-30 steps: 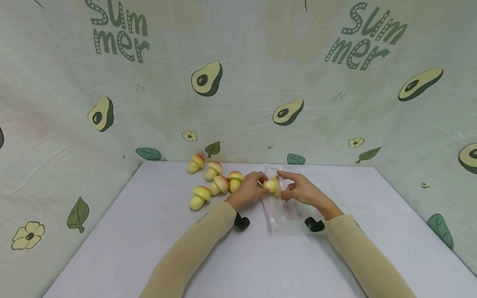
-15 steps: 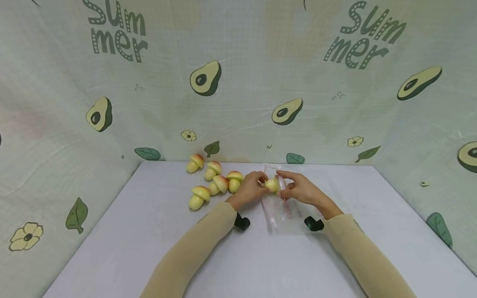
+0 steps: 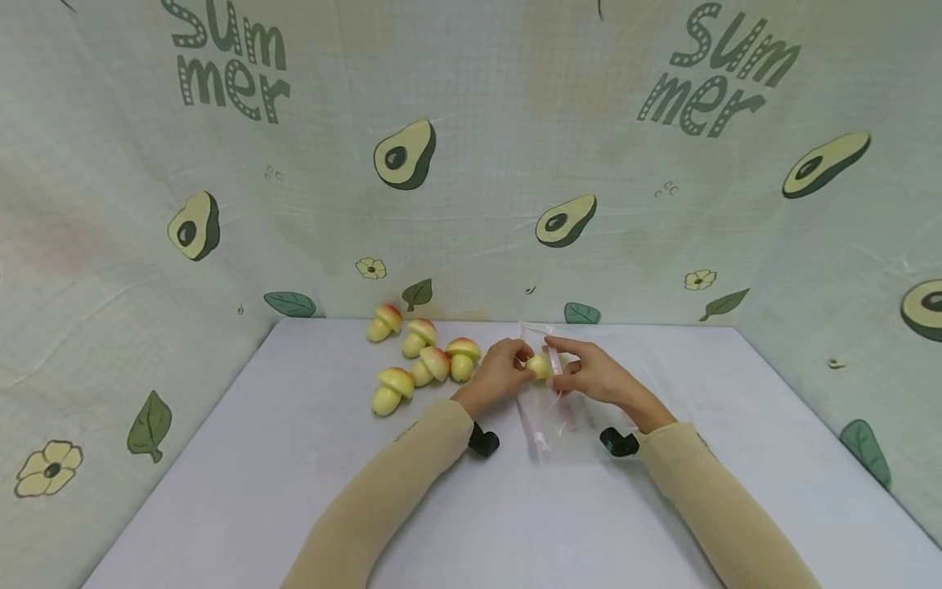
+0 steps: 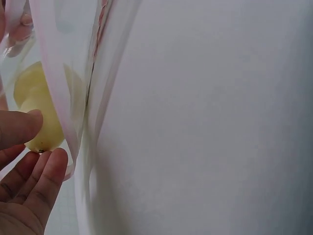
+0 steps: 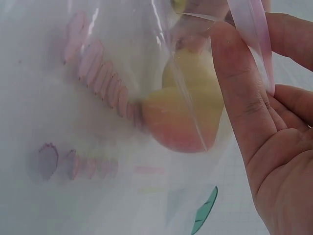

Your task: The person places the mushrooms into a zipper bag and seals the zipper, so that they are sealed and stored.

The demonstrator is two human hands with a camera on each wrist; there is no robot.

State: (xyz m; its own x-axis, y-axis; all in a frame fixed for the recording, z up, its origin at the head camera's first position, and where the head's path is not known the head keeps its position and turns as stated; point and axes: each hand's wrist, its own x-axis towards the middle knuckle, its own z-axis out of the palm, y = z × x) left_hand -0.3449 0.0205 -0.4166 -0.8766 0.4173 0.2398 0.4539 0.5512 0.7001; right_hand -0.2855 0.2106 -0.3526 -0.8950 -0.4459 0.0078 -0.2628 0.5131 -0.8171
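Note:
My left hand (image 3: 497,375) pinches a yellow toy mushroom (image 3: 539,366) between thumb and fingers, by the stem end in the left wrist view. The mushroom (image 5: 183,115) has a reddish cap, which shows through the film of a clear plastic bag (image 3: 548,429) in the right wrist view. Pink strips edge the bag's mouth, which stands parted around the mushroom. With thumb and fingers, my right hand (image 3: 594,375) grips the bag at its pink-edged rim (image 5: 259,44). Part of the mushroom is hidden by the left fingertips and the pink strip.
Several more toy mushrooms (image 3: 432,364) with yellow and reddish caps lie left of the left hand on the white table (image 3: 471,507). A cloth backdrop (image 3: 478,164) printed with avocados and leaves rises behind the table and along both sides.
The left hand has shifted slightly right, and the mushroom sits farther in past the bag's pink edge. The right hand keeps its hold on the bag in nearly the same place.

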